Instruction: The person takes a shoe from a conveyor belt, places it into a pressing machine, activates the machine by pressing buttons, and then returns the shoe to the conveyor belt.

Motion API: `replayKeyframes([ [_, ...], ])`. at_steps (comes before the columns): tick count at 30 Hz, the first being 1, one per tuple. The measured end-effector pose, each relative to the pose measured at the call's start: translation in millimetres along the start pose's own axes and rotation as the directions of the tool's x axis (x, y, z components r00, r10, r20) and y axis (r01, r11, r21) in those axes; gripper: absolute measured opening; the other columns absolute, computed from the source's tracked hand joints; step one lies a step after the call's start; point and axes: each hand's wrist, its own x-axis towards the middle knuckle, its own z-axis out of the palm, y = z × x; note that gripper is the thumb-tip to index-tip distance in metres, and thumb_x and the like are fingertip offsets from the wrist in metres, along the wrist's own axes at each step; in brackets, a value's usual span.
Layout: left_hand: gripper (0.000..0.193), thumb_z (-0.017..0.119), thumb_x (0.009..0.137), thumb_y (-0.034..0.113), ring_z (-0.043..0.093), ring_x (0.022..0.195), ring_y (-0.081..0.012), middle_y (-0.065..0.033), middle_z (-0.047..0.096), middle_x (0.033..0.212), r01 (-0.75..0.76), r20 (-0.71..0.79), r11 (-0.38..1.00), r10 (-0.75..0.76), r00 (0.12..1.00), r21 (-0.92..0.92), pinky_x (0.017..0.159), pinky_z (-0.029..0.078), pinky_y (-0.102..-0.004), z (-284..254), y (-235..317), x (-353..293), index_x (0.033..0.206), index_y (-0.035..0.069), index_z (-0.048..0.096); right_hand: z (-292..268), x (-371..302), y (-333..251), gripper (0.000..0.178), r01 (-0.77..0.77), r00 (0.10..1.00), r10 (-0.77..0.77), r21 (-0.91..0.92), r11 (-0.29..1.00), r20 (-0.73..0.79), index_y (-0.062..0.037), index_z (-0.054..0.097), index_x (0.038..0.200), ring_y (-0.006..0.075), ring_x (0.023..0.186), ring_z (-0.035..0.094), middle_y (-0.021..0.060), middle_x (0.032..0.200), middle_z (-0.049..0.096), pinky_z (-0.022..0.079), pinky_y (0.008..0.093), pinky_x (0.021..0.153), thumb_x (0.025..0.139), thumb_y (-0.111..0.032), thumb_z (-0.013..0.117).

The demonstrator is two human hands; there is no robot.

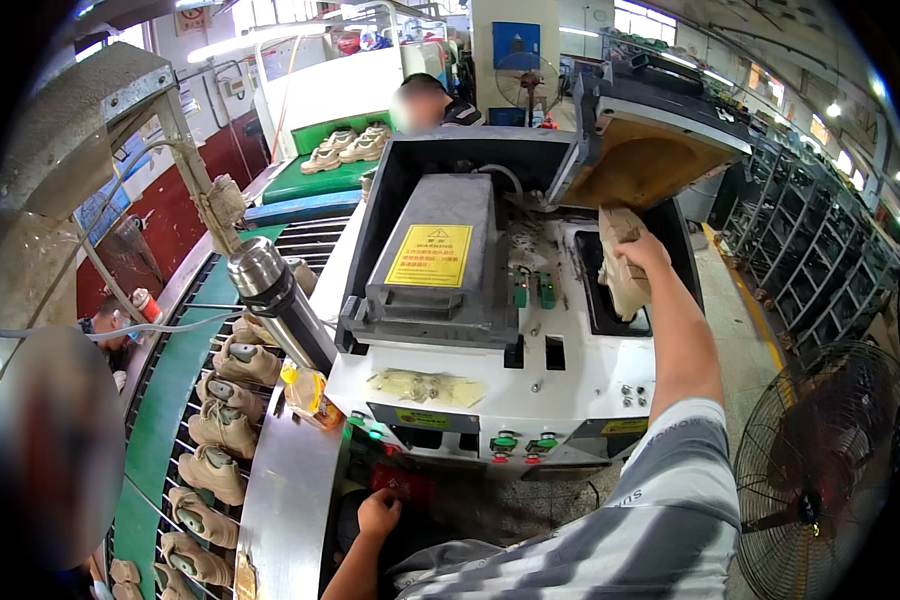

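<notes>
My right hand (646,250) reaches forward with its fingers wrapped round a beige shoe (625,285). The shoe is tilted above the black recessed bay (598,318) on the right side of a white and grey machine. Over that bay, the hinged lid (640,165) stands raised, its underside brown. My left hand (378,513) is low by the machine's front, close to the metal ledge, with its fingers curled in and nothing visible in them. A second lid (435,225), grey with a yellow warning label, lies down over the machine's left bay.
On the left, a roller conveyor carries several beige shoes (222,428). A steel thermos (280,300) and a yellow-labelled bottle (310,395) stand beside the machine. A caged fan (810,490) is at lower right, black racks (820,240) beyond. Another person (435,105) is behind the machine.
</notes>
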Motion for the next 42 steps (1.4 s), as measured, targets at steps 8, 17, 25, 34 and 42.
replayKeyframes([
  [8, 0.020, 0.067, 0.074, 0.024, 0.066, 0.082, -0.0314, -0.0135, 0.068, 0.085, 0.035, 0.141, 0.998, -0.042, 0.989, 0.048, 0.073, 0.053, -0.0405, 3.1, 9.8, 11.5, 0.090, 0.012, 0.070, 40.8, -59.2, 15.8, 0.072, 0.000, 0.997, -0.007, -0.093, 0.996, -0.072, -0.0064, 0.045, 0.138, 0.0379, 0.119, 0.052, 0.0200, 0.135, 0.051, 0.043, 0.0439, 0.098, 0.082, -0.049, 0.059],
  [17, 0.025, 0.058, 0.087, 0.027, 0.065, 0.087, -0.0361, -0.0159, 0.068, 0.091, -0.404, 0.584, 0.843, 0.538, 0.607, -0.356, 0.075, 0.051, -0.0408, 102.4, 181.5, 37.9, 0.098, 0.007, 0.066, 139.1, -306.5, 223.6, 0.018, 0.211, 0.660, 0.576, 0.855, 0.474, -0.482, -0.0053, 0.050, 0.084, 0.0154, 0.067, 0.042, 0.0030, 0.075, 0.046, 0.036, 0.0284, 0.063, 0.092, -0.019, 0.058],
  [25, 0.029, 0.050, 0.091, 0.026, 0.063, 0.090, -0.0386, -0.0178, 0.068, 0.092, -0.326, 0.417, 0.827, 0.523, 0.743, -0.458, 0.080, 0.048, -0.0435, 143.7, 213.7, 48.9, 0.098, 0.005, 0.069, 145.3, -330.4, 260.1, 0.031, -0.171, 0.845, 0.469, 0.960, -0.220, 0.258, -0.0198, 0.048, 0.069, 0.0103, 0.061, 0.046, -0.0057, 0.063, 0.048, 0.033, 0.0258, 0.056, 0.091, -0.039, 0.056],
  [34, 0.033, 0.051, 0.090, 0.029, 0.065, 0.084, -0.0342, -0.0175, 0.068, 0.089, -0.158, 0.517, 0.838, 0.459, 0.723, -0.522, 0.076, 0.049, -0.0420, 123.6, 190.6, 8.4, 0.100, 0.002, 0.066, 191.7, -335.8, 192.7, 0.022, 0.039, 0.380, 0.917, 0.988, -0.147, 0.121, -0.0126, 0.049, 0.084, 0.0152, 0.059, 0.042, 0.0011, 0.067, 0.044, 0.036, 0.0332, 0.056, 0.093, -0.032, 0.045],
  [42, 0.027, 0.050, 0.093, 0.023, 0.064, 0.088, -0.0282, -0.0129, 0.068, 0.096, -0.239, 0.523, 0.849, 0.488, 0.699, -0.472, 0.078, 0.047, -0.0385, 156.8, 229.3, 52.3, 0.100, 0.004, 0.067, 146.5, -346.1, 245.7, 0.029, -0.170, 0.805, 0.457, 0.886, -0.432, 0.378, -0.0185, 0.041, 0.072, 0.0117, 0.059, 0.041, -0.0039, 0.067, 0.043, 0.035, 0.0311, 0.055, 0.092, -0.039, 0.048],
])
